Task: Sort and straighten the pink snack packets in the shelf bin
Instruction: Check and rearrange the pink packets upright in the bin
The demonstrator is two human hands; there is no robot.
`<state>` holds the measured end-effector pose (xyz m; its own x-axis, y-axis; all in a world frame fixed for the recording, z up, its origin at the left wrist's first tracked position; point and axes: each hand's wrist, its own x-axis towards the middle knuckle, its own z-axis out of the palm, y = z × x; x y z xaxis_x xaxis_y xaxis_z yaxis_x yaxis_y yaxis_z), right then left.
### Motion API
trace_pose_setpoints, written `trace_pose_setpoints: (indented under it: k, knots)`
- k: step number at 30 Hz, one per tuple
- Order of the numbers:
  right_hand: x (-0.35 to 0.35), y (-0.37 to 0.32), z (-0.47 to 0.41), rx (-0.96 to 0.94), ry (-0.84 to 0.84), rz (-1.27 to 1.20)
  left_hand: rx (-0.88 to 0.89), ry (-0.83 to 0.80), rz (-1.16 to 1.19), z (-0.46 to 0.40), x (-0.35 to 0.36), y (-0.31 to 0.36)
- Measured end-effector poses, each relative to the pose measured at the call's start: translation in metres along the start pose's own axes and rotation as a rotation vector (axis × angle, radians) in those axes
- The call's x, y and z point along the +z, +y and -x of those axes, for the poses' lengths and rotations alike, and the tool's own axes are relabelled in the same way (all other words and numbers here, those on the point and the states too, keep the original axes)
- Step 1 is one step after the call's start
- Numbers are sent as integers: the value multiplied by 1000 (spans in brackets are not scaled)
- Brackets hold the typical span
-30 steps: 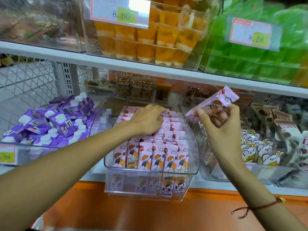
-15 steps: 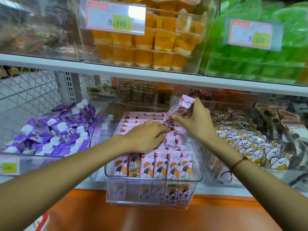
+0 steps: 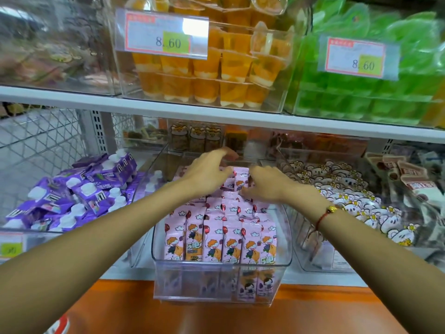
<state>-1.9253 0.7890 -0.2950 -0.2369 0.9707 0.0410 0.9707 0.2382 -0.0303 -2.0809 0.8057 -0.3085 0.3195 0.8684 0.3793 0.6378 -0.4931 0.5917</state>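
Where the orange ledge (image 3: 216, 314) is running across the bottom, near items first:
Bin: clear shelf bin (image 3: 221, 283) is sitting on the lower shelf, front wall overhanging the ledge.
Front row: pink snack packets (image 3: 219, 237) are standing upright, side by side, faces forward, against the bin front; more are lying stacked behind them toward the back.
Left hand: left hand (image 3: 207, 172) is reaching in over the middle of the bin, fingers spread and arched above the rear packets; blurred, so cannot tell if it is touching any.
Right hand: right hand (image 3: 269, 182) is reaching in from the right, fingers bent down onto the rear packets; cannot tell if it is gripping one.
Raised packet: one pink packet (image 3: 239, 180) is standing up between both hands, just beside the right fingers.
Neighbours: purple pouches (image 3: 79, 191) are piling in the left bin; white cartoon packets (image 3: 349, 201) are filling the right bin.
Upper shelf: orange jelly cups (image 3: 216, 75) and green packs (image 3: 361, 92) are sitting in clear bins with 8.60 tags.
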Motion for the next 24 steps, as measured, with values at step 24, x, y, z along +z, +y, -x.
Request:
trace_pose_setpoints:
  k: [24]
  knots:
    - [44, -14, 104, -234, 339, 44, 118, -358, -403, -4, 15, 5]
